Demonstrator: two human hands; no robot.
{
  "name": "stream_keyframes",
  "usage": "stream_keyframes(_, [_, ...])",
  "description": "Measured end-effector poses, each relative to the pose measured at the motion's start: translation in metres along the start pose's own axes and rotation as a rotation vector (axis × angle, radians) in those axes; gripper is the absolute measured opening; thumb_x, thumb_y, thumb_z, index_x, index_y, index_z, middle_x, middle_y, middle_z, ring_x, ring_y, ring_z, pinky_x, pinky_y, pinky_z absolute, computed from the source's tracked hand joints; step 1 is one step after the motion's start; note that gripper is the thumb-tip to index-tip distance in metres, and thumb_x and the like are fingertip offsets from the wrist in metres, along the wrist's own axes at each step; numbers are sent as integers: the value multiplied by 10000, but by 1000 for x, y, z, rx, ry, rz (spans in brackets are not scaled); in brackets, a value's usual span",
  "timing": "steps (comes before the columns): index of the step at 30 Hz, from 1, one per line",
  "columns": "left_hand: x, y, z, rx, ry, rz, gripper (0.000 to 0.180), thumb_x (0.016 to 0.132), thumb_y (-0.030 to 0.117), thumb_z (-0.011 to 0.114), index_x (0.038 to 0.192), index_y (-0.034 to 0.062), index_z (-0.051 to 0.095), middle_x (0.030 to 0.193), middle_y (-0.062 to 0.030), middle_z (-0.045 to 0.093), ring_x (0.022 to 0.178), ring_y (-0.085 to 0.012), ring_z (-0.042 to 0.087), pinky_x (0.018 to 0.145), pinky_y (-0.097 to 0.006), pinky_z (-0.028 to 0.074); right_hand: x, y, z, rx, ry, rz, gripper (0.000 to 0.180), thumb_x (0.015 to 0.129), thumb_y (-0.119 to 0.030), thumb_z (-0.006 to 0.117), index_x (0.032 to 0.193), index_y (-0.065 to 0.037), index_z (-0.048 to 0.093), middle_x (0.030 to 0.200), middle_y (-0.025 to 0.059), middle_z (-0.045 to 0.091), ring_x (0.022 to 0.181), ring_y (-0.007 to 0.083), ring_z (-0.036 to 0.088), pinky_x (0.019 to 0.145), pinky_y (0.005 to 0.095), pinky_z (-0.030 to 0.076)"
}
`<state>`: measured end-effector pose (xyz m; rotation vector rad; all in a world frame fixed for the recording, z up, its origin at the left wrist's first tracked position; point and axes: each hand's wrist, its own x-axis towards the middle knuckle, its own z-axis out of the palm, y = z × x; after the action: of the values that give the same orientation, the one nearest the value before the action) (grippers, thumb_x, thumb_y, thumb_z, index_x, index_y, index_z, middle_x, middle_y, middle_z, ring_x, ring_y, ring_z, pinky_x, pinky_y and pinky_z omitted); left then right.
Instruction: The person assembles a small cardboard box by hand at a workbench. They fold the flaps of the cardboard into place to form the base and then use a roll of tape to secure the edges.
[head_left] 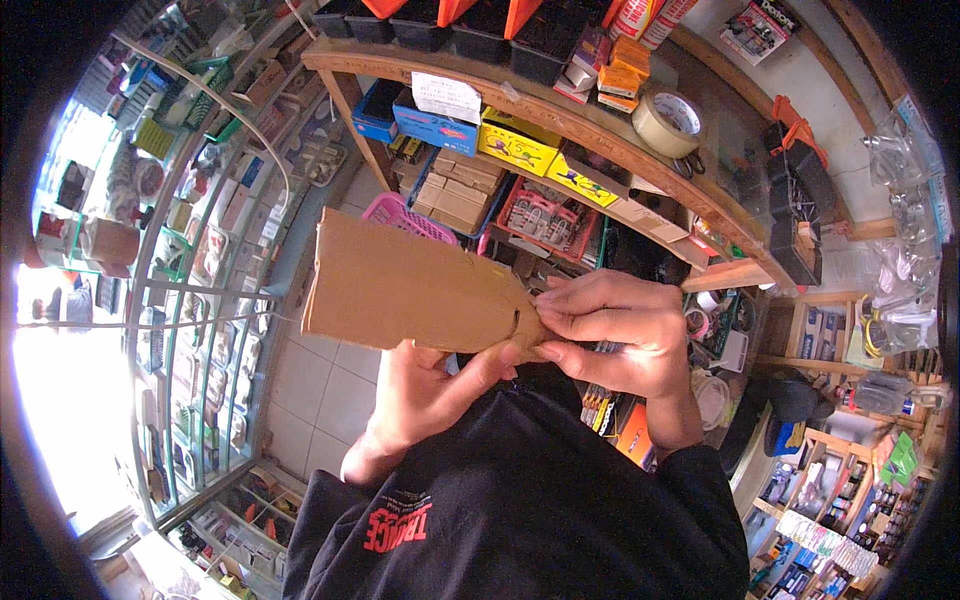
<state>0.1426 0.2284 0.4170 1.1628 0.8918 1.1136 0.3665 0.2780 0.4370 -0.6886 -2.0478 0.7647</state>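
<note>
A flat brown piece of cardboard [410, 285] is held up in front of my chest, its wide end toward the left and its narrower, creased end toward the right. A small dark slit shows near that narrow end. My left hand [430, 390] grips the cardboard from below, thumb along its lower edge and the other fingers hidden behind it. At the narrow tip, my right hand [620, 335] pinches the cardboard between thumb and fingers.
Ahead stands a wooden shelf [560, 110] with boxes, a pink basket [400, 215] and a roll of tape [667, 122]. Glass display shelves [200, 330] full of small goods line the left. More stocked wooden shelves [830, 480] stand at right. Pale floor tiles [315, 400] show between.
</note>
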Motion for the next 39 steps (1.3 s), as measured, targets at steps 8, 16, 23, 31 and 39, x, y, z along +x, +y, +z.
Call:
stream_keyframes(8, [0, -11, 7, 277, 46, 155, 188, 829, 76, 764, 1011, 44, 728, 935, -75, 734, 865, -185, 704, 750, -320, 539, -6, -1, 1, -140, 44, -91, 204, 680, 5, 816, 861, -4, 721, 920, 106, 704, 870, 272, 712, 768, 381, 592])
stream_keyframes(16, [20, -8, 6, 314, -47, 96, 154, 853, 92, 740, 994, 34, 715, 891, -80, 722, 839, -187, 696, 741, -316, 529, -13, 9, 1, -163, 189, -138, 164, 683, 29, 797, 811, -9, 701, 872, 115, 704, 790, 258, 712, 679, 351, 588])
stream_keyframes(23, [52, -11, 0, -127, -292, 46, 323, 1005, 152, 570, 1262, -44, 574, 1183, -98, 671, 1103, -161, 611, 969, -331, 467, -12, -3, -21, -182, 277, -95, 120, 704, 60, 737, 820, 37, 720, 882, 145, 721, 822, 271, 704, 752, 372, 573])
stream_keyframes(31, [75, -14, 27, -312, -359, 176, 409, 1028, 150, 526, 1382, -45, 457, 1337, -115, 579, 1259, -177, 507, 1086, -344, 362, -12, -34, -40, -381, 358, -55, 220, 753, -58, 760, 942, 48, 722, 964, 181, 720, 956, 325, 702, 861, 407, 559])
stream_keyframes(39, [69, -1, 47, -105, -370, 314, 360, 1026, 109, 517, 1337, -70, 487, 1292, -135, 601, 1217, -191, 534, 1047, -344, 398, -9, -51, -58, -548, 340, -91, 312, 658, -85, 855, 931, 12, 737, 917, 141, 718, 917, 307, 709, 858, 435, 565])
